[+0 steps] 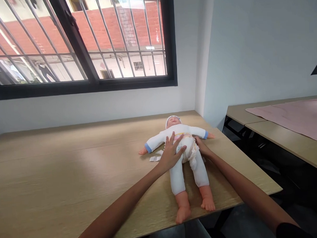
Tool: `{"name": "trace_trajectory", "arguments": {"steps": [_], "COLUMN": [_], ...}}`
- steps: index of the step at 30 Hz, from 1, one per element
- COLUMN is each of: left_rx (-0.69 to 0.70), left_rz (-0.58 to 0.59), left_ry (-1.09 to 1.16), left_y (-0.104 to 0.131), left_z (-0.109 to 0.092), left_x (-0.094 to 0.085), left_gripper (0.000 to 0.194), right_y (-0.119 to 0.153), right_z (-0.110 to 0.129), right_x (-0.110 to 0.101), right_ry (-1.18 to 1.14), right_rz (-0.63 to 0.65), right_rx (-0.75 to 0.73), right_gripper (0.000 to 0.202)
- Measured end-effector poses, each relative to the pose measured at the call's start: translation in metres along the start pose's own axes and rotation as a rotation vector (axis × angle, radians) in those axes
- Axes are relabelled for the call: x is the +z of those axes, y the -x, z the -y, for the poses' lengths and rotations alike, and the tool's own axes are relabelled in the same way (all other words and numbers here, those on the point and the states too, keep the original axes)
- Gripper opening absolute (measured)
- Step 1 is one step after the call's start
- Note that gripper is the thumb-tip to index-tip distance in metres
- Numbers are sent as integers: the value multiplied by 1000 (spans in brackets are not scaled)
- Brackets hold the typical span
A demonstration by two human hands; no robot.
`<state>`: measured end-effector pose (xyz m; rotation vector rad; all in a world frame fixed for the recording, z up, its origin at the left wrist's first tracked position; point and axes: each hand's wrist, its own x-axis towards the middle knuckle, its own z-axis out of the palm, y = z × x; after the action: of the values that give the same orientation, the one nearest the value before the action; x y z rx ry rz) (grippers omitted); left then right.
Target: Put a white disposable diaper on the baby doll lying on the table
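Observation:
A baby doll (177, 180) in a white suit with blue cuffs lies on its back on the wooden table, its feet towards me. Around its hips is a white diaper (187, 151), with loose white tabs (156, 158) sticking out on the left side. My left hand (171, 153) lies open on the diaper's front, fingers spread and pressing lightly against the doll's belly. At the right side of the doll's waist, my right hand (201, 147) has its fingers closed at the diaper's edge. Its fingertips are partly hidden there.
The tabletop (72, 177) extends far to the left, beneath a barred window (124, 37). Its right edge runs close beside the doll. Across a gap, another table (286, 142) carries a pink cloth (293, 116). A pale wall (249, 50) rises behind.

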<state>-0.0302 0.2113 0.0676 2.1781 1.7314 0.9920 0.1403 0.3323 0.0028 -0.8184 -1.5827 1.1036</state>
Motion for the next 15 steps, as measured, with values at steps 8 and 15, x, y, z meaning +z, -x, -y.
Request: {"name": "trace_trajectory", "arguments": {"steps": [8, 15], "left_rx": [-246, -327], "left_rz": [-57, -118], "left_ry": [328, 478], "left_y": [-4, -12], "left_z": [0, 24], "left_x": [-8, 3], "left_gripper": [61, 68], "right_y": [2, 6], "right_z": [2, -5], "right_x": [5, 12], "right_ry": [225, 239], "right_rz": [6, -12], "right_rx": [-169, -169], "right_gripper": [10, 17]}}
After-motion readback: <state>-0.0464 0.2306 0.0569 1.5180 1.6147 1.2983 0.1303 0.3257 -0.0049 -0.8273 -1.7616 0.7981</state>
